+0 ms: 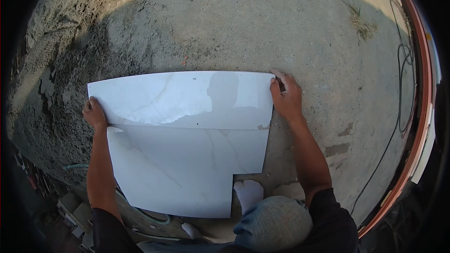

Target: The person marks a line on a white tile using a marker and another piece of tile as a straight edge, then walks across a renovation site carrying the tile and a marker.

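Observation:
A glossy white tile strip with faint grey veins spans the space between my hands. A dark reflection of a head and shoulders shows on its face. My left hand is closed on its left edge. At the far right corner, my right hand pinches the strip, thumb on top and other fingers partly hidden behind the edge. On the near side, a larger white veined tile meets the strip along a straight line; whether it lies under the strip, I cannot tell. A rectangular notch is cut from its near right corner.
Wet dark sand or mortar is heaped on the left of the concrete ground. A black cable runs along the right, beside a reddish metal edge. A green hose lies near my feet. Dry grass sits far right.

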